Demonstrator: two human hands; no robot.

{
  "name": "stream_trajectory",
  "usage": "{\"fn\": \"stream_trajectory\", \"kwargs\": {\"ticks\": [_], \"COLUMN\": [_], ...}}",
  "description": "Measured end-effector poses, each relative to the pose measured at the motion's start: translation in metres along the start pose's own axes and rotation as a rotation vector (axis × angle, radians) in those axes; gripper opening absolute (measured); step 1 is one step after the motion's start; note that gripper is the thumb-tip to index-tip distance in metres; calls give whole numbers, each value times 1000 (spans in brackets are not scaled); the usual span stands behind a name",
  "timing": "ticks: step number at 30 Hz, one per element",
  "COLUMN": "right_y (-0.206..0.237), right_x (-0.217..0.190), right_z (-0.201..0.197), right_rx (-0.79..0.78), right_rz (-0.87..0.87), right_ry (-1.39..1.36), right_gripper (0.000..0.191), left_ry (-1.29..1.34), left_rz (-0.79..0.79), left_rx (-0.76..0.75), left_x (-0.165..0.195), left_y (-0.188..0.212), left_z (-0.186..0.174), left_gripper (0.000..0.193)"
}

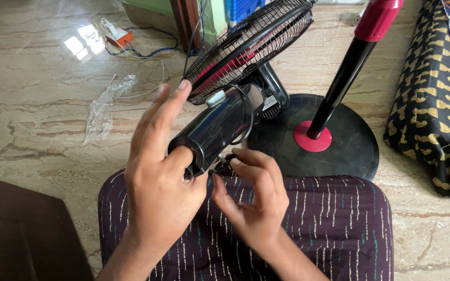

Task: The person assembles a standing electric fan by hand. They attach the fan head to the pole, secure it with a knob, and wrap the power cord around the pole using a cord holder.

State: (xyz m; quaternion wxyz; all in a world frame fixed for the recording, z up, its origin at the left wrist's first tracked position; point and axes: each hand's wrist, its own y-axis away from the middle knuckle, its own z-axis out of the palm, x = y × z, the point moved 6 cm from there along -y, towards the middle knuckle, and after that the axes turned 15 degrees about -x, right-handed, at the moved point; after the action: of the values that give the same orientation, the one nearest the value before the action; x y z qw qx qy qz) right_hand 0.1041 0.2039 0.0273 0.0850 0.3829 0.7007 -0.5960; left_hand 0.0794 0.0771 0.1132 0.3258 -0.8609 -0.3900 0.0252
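I have the fan head [235,78] resting on my lap, its black motor housing [217,127] pointing back at me and the wire cage [251,44] tipped away just beyond my fingertips. My left hand [160,177] is flat and open against the rear end of the housing, thumb tucked at the round opening, fingers stretched up alongside it, so it props rather than clamps. My right hand [253,198] sits just below that opening, fingers curled loosely around something small and dark; I cannot tell what it is, or whether it is truly pinched.

Handling-wise, I judge this piece top-heavy: the motor carries the weight and the cage is light, springy wire that would bend if I squeezed it. The housing is glossy plastic and looks slippery, so the safe hold is around the barrel close to the cage. The thin cable [246,112] looping over it should not take any load.

Past my right hand stands the round black base [350,151] with its pole [347,73].
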Motion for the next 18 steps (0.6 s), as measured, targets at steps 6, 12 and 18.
{"fn": "stream_trajectory", "kwargs": {"ticks": [6,12,18], "right_y": [6,6,0], "right_x": [39,38,18], "right_z": [31,20,9], "right_rx": [-110,-76,12], "right_rz": [417,423,156], "right_ry": [-1154,-663,-138], "right_gripper": [23,41,42], "left_ry": [10,-5,56], "left_rz": [1,13,-8], "left_rx": [-78,-106,-141], "left_x": [-9,-11,-10], "left_y": [-4,-7,-10], "left_z": [5,1,5], "left_gripper": [17,13,14]}}
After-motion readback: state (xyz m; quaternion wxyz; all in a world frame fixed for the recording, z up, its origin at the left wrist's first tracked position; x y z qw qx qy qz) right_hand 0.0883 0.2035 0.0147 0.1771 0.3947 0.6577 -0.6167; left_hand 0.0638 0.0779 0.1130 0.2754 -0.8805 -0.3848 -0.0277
